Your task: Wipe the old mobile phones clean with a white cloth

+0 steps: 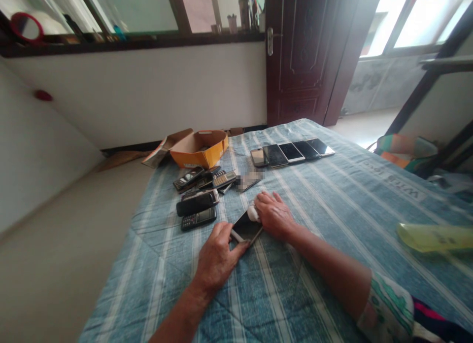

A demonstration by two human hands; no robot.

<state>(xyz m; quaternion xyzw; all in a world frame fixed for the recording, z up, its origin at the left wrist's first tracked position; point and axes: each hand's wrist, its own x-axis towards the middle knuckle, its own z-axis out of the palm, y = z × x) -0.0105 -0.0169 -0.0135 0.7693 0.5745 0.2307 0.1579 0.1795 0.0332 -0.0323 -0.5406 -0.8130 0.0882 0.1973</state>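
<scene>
A smartphone (247, 228) with a dark screen and a pale border lies on the striped bedspread in front of me. My left hand (218, 257) grips its near left corner, thumb along the lower edge. In my right hand (274, 216) is a bunched white cloth (253, 213), pressed onto the far right part of the screen. Left of the phone lies a loose pile of old mobile phones, among them a black keypad phone (198, 219) and a dark phone (197, 203) just beyond it. Another phone (249, 181), partly blurred out, rests beyond my hands.
A row of several smartphones (291, 153) lies farther back. An open orange cardboard box (199, 153) stands at the bed's far left edge. To the right is a yellow-green translucent item (436, 237). The blue striped bedspread (332, 205) drops off at the left to the floor.
</scene>
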